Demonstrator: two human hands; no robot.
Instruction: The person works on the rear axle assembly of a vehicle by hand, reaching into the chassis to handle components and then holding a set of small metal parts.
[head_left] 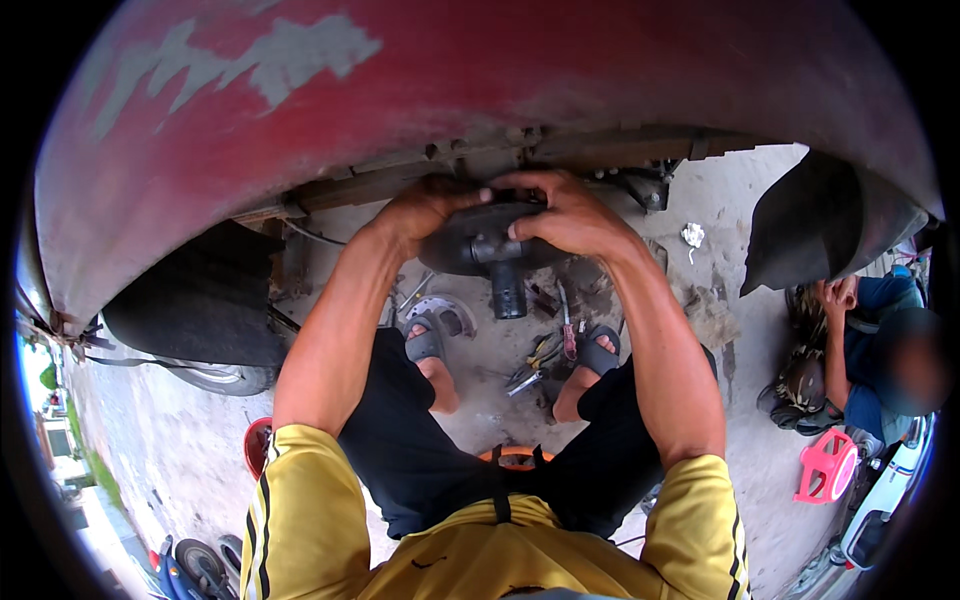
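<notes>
Left hand [428,207]: gripping the left rim of the black metal part [480,243], fingers curling over its upper edge, clamped on it.
Right hand [565,212]: gripping the right side of the same part, thumb and fingers wrapping over the top and front, clamped on it.
Hands, relation: sitting close together on opposite sides of the part, fingertips nearly meeting above it.
Black metal part: round, disc-like body with a short cylindrical stub [508,290] pointing downward; being held up just beneath the underside of the red vehicle body [450,70], above the person's feet and clear of the ground.
Red vehicle body: spanning the upper frame, paint flaking to grey at the upper left; rusty frame rails [420,178] running directly behind the hands.
Tyre [200,310]: standing at the left under the body, well apart from the hands.
Black mudflap [815,220]: hanging at the right.
Concrete floor [700,330]: carrying pliers [540,355], a red-handled tool [568,335] and a metal disc [445,312] between and beside the sandalled feet.
White scrap [692,235]: lying on the floor to the right of the hands.
Second person [870,350]: crouching at the right edge, near a pink plastic stool [826,466].
Wearer: squatting, wearing a yellow shirt and black shorts.
</notes>
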